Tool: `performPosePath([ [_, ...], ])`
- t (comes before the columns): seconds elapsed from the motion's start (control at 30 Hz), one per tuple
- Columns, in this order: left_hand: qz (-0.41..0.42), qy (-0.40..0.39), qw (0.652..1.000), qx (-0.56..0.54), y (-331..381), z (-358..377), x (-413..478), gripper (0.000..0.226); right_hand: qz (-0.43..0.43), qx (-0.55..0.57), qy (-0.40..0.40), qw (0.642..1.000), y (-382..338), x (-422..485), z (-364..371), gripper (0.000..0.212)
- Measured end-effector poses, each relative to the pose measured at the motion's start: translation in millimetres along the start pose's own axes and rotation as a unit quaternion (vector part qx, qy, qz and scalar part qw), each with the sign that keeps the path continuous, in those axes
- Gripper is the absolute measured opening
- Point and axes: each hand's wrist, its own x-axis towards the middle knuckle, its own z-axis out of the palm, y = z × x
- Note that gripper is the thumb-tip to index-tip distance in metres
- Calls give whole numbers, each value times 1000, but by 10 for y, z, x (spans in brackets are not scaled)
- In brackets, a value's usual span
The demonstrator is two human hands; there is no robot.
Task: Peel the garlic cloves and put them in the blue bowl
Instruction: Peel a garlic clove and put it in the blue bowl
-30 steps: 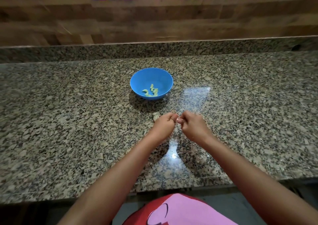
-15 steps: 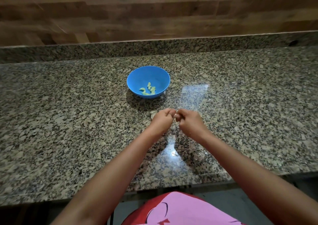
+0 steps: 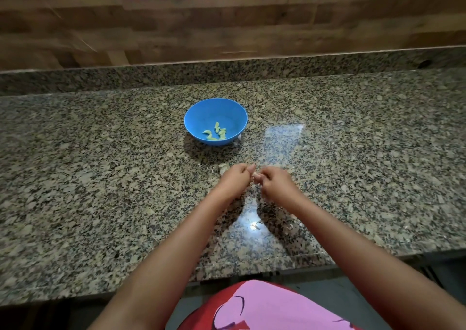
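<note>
A blue bowl (image 3: 201, 113) stands on the speckled granite counter (image 3: 100, 178), with several pale peeled garlic cloves (image 3: 216, 131) in its bottom. In front of it my left hand (image 3: 233, 179) and my right hand (image 3: 276, 184) meet fingertip to fingertip and pinch a small garlic clove (image 3: 254, 177) between them; the clove is almost hidden by the fingers. More unpeeled garlic (image 3: 223, 169) peeks out just behind my left hand.
Bits of garlic skin (image 3: 290, 226) lie on the counter under my right forearm. A granite backsplash and wooden wall run along the back. The counter's front edge is near my body.
Both hands stay together on the clove, with only small finger shifts. The camera tilted slightly, so the bowl sits a little differently in view.
</note>
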Motion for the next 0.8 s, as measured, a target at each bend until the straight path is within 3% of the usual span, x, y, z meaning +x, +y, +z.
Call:
performPosePath([
  [0.07, 12, 21, 999, -39, -105, -13, 2, 26, 67, 151, -57, 985, -52, 4, -62, 16],
  [0.13, -6, 27, 993, -118, -189, -34, -1, 27, 67, 185, -69, 978, -63, -6, -95, 14],
  [0.33, -135, -68, 941, -303, -183, -34, -23, 34, -36, -28, 9, 999, -54, -60, -32, 14],
  [0.43, -122, -53, 942, -309, -199, -18, -34, 35, -55, -30, 12, 998, -27, -57, -39, 13],
  [0.5, -65, -30, 953, -294, -231, 19, -40, 32, -5, 119, -23, 993, -12, -57, -39, 14],
  [0.6, -31, -36, 940, -338, -257, 51, -55, 29, 43, 319, -103, 941, -28, -34, -60, 17],
  [0.67, -43, -42, 931, -361, -261, 35, -67, 30, 41, 303, -113, 945, -21, -4, -73, 15],
  [0.8, -28, -8, 963, -267, -293, -20, -76, 24, 48, 168, -101, 979, -33, 14, -100, 10],
])
